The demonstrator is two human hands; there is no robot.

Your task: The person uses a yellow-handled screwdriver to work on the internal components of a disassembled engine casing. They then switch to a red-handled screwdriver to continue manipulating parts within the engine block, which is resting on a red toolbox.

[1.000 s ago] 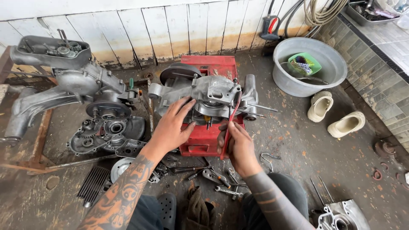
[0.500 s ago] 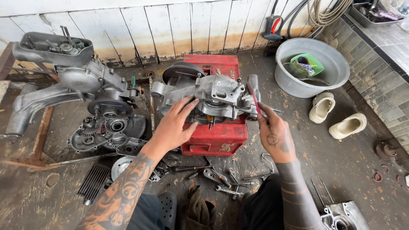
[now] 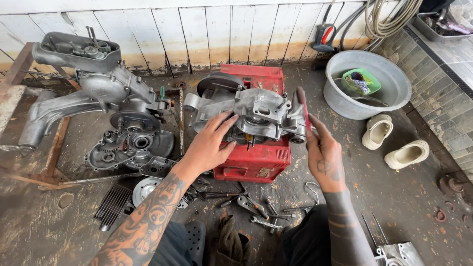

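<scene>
A grey metal engine case [image 3: 256, 111] rests on top of a red metal box [image 3: 258, 157] on the dirty floor. My left hand [image 3: 209, 143] lies flat on the case's near left side, fingers spread over it. To the right of the case, my right hand [image 3: 322, 155] is raised and pinches a thin red-handled tool [image 3: 303, 106], which points up beside the case's right end.
A second engine block [image 3: 103, 91] and a round cover [image 3: 130, 145] lie at the left. Wrenches and small parts [image 3: 251, 207] are scattered by my knees. A grey basin [image 3: 367, 83] with a green bowl stands at the right, two pale clogs [image 3: 391, 143] below it.
My right hand has left the front of the case, swung out to its right side and risen with the red-handled tool. The left hand stays on the case.
</scene>
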